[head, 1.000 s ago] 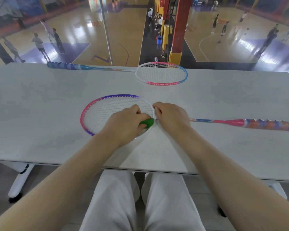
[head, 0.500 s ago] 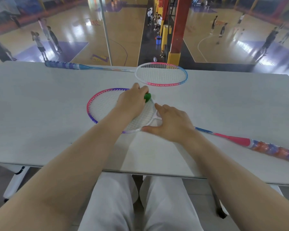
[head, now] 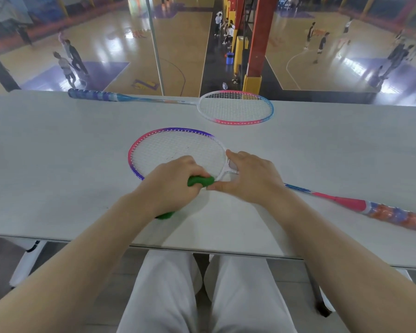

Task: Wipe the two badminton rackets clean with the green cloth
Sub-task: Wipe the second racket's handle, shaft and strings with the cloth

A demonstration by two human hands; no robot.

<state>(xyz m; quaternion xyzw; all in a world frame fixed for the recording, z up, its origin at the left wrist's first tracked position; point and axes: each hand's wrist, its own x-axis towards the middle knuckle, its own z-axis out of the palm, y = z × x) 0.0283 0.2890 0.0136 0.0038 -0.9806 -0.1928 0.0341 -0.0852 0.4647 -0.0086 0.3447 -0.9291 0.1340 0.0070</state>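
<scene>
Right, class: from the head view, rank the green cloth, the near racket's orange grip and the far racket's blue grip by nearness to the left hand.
1. Green cloth, gripped by the left hand.
2. Orange grip, near right.
3. Blue grip, far left.

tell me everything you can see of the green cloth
The green cloth is bright green, soft-looking and bunched up, mostly hidden inside the left hand, whose fingers curl round it. One rounded fold pokes out past the fingers onto the near rim of the nearer racket, close to its throat; another bit shows under the wrist on the table. The right hand lies just beside the fold; whether the thumb touches it is unclear.
</scene>
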